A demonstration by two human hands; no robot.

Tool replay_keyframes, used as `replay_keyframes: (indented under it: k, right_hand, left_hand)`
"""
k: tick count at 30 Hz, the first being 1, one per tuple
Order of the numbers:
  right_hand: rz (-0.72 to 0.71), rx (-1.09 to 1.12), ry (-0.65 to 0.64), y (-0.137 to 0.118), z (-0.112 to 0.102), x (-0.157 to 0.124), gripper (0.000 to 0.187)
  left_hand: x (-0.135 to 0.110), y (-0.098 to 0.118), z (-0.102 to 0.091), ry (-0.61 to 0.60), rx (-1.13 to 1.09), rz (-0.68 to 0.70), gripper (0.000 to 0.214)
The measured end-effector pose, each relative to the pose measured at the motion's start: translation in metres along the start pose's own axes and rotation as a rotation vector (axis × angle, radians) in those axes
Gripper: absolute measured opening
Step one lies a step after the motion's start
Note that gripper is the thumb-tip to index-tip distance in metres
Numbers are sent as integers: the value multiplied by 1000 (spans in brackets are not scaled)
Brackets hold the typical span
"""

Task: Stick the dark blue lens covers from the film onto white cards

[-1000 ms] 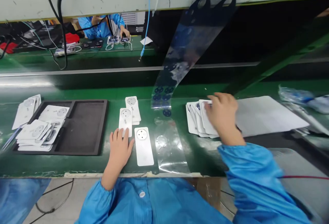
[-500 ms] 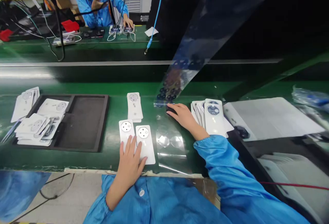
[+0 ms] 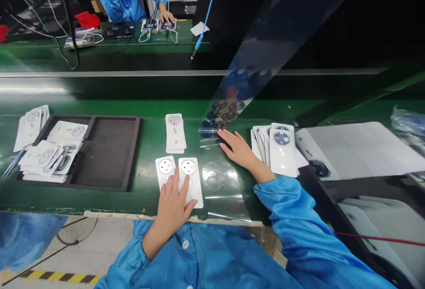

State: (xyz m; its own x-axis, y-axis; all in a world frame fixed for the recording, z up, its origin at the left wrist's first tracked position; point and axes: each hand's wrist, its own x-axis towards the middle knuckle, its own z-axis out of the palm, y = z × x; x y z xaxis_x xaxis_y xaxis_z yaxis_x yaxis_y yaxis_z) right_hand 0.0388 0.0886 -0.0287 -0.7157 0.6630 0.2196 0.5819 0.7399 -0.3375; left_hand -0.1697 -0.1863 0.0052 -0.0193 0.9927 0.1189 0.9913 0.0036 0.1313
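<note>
My left hand (image 3: 173, 205) lies flat with its fingers spread over two white phone back panels. It covers the lower part of the left panel (image 3: 165, 165), and two of its digits touch the right panel (image 3: 195, 185). Each panel has a round camera area with several holes at its top. My right hand (image 3: 239, 149) rests with fingers stretched out at the lower end of a clear film strip (image 3: 259, 63). Dark round stickers (image 3: 219, 111) sit on that strip, which slants up to the right. Nothing shows gripped in either hand.
More white panels (image 3: 175, 134) lie stacked ahead. At left is a black tray (image 3: 133, 156) with a panel pile (image 3: 43, 160). Fanned panels (image 3: 281, 156) lie right, near a white sheet (image 3: 361, 147). A blue cable (image 3: 207, 14) hangs ahead; a co-worker (image 3: 129, 1) sits opposite.
The whole view has shifted slightly. My left hand has moved a little to the right, its fingers now reaching further over the right panel. My right hand remains at the film's end.
</note>
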Motion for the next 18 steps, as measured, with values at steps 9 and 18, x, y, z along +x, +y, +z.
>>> replay_keyframes:
  k: [9,18]
  right_hand:
    - [-64,-9,262,-7,-2,-8,19]
    - [216,323,24,-27,-20,-4,33]
  left_hand:
    - [1,1,0,15,17,-1,62]
    - [11,1,5,22,-2,-63,64]
